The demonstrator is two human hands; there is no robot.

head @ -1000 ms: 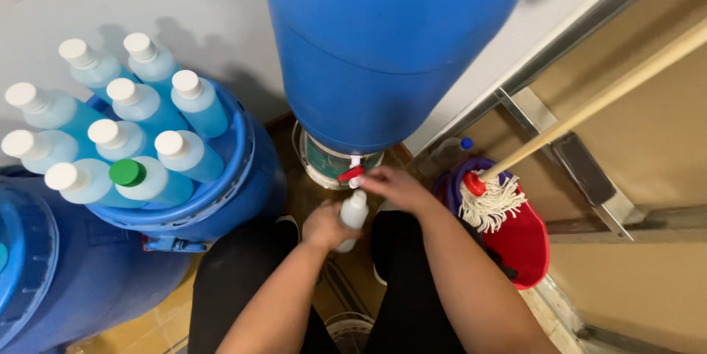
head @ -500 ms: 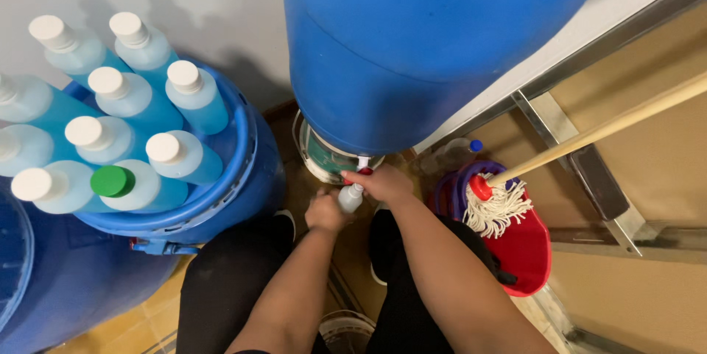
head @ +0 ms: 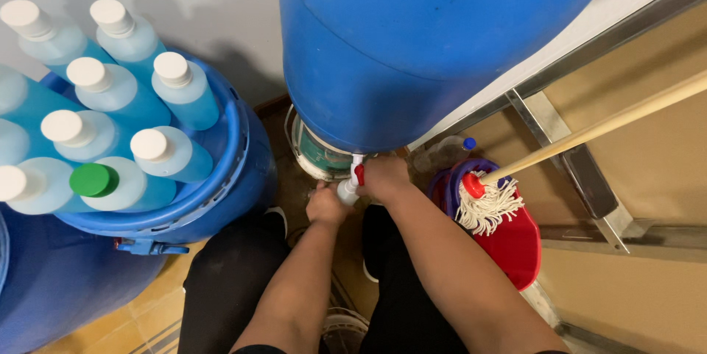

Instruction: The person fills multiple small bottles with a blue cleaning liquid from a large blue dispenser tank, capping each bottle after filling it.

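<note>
A big blue drum (head: 434, 37) fills the top middle of the head view. Under its lower edge hangs a white tap with a red handle (head: 359, 172). My right hand (head: 384, 176) is closed on that tap. My left hand (head: 326, 205) holds a small white bottle (head: 347, 192) right below the spout. Both forearms reach down between my knees in dark trousers. The bottle's body is mostly hidden by my fingers.
At left, several capped bottles of light blue liquid (head: 177, 89), one with a green cap (head: 93, 179), stand on a blue drum lid (head: 236, 148). A red mop bucket (head: 515, 240) with a mop head (head: 482, 207) and wooden handle (head: 611, 122) sits at right, beside a metal frame (head: 567, 155).
The view has closed in on the tap and the drum. My hands have stayed at the tap, the right one shifting onto its red handle and the bottle held under the spout.
</note>
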